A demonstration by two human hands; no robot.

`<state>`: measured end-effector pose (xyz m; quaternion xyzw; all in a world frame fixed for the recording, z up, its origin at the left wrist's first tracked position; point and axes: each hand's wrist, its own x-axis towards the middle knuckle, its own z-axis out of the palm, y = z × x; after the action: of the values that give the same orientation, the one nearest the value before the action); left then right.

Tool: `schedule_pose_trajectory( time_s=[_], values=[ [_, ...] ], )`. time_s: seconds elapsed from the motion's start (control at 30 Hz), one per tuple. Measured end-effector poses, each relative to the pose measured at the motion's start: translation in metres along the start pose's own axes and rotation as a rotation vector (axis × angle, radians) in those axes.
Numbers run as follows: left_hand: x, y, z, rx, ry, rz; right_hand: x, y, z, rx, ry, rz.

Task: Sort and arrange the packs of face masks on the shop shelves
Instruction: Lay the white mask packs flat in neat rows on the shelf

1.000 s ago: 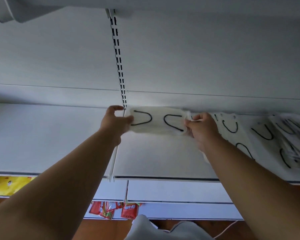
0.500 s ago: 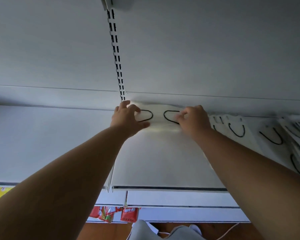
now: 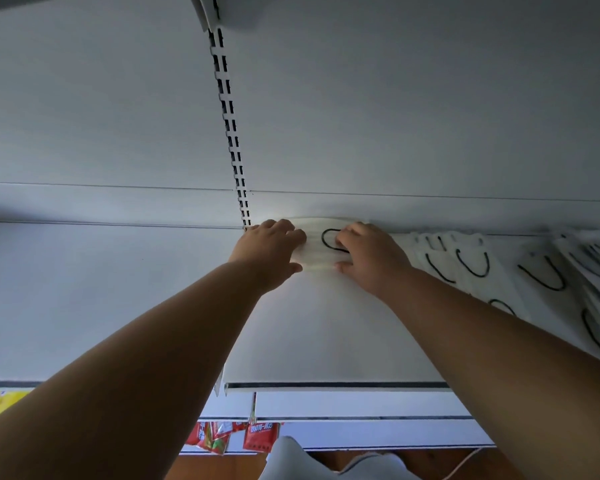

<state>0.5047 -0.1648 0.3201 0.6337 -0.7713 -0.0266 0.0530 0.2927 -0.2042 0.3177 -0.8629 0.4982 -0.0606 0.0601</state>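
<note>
Shelving, white metal: back panel (image 3: 395,116) with 1 slotted upright (image 3: 230,126) running down to the shelf joint; shelf (image 3: 326,334) flat, front edge toward the viewer. Mask packs, loose group (image 3: 499,271): white with black ear loops, spread and overlapping along the right part of the shelf, several fanned at the far right edge. Mask pack (image 3: 321,242), 1: white, lying flat at the very back of the shelf, just right of the upright's foot, long axis left to right along the back panel, 1 black ear loop showing between the 2 hands. Left hand (image 3: 269,249): laid on the pack's left end, fingers bent over the top, thumb at the near edge. Right hand (image 3: 368,256): on the pack's right end, fingers curled over it, thumb at the near edge. Red sachets (image 3: 236,439): on a lower shelf.
</note>
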Motion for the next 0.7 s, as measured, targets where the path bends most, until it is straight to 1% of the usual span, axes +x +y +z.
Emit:
schedule_pose_trajectory(
  time_s=[0.1, 0.17, 0.23, 0.3, 0.53, 0.7],
  values=[
    [-0.002, 0.005, -0.005, 0.040, -0.025, -0.013, -0.003, 0.002, -0.001, 0.045, -0.054, 0.005],
    [-0.006, 0.016, -0.009, 0.094, 0.012, -0.005, -0.008, 0.003, -0.005, 0.064, -0.068, 0.006],
    [-0.013, 0.029, -0.009, 0.093, 0.066, 0.020, -0.015, 0.002, -0.010, 0.053, -0.059, -0.002],
    [-0.022, 0.041, -0.007, 0.057, 0.093, 0.040, -0.024, 0.001, -0.016, 0.074, -0.024, 0.014],
    [-0.049, 0.079, -0.003, -0.073, 0.095, 0.031, -0.064, 0.007, -0.028, 0.136, 0.074, 0.067],
    [-0.058, 0.121, 0.000, -0.218, 0.028, 0.039, -0.092, 0.023, -0.028, 0.192, 0.105, 0.108]
  ],
)
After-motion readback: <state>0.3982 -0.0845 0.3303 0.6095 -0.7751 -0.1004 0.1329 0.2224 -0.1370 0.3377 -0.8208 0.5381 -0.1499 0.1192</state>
